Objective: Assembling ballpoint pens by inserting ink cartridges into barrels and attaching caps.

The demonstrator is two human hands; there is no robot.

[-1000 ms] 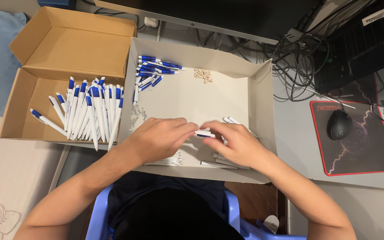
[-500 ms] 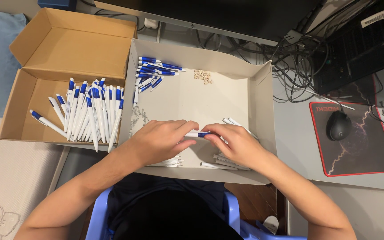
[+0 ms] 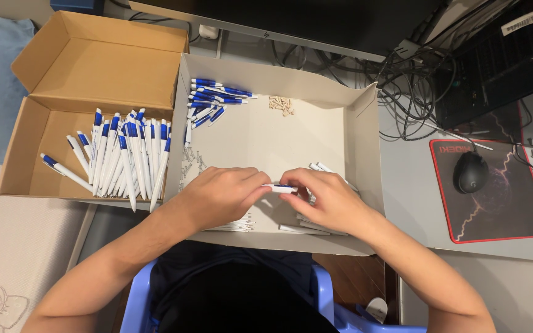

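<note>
My left hand (image 3: 226,192) and my right hand (image 3: 323,198) meet over the near part of a shallow white cardboard tray (image 3: 365,142). Between their fingertips they hold one white and blue pen (image 3: 280,187), lying level. White pen barrels (image 3: 322,168) lie under and beyond my right hand. Small loose parts (image 3: 192,165) lie by my left hand. At the tray's far left lies a pile of blue pen parts (image 3: 212,98), and a small heap of tan pieces (image 3: 280,105) sits beside it.
A brown cardboard box (image 3: 63,68) on the left holds several finished white and blue pens (image 3: 126,154). On the right a black mouse (image 3: 470,171) rests on a black and red mouse pad (image 3: 513,203). Tangled cables (image 3: 414,80) and a keyboard (image 3: 501,61) lie behind.
The pen between my fingertips has shifted slightly; my hands have drawn a little closer together around it. Everything else is as before.
</note>
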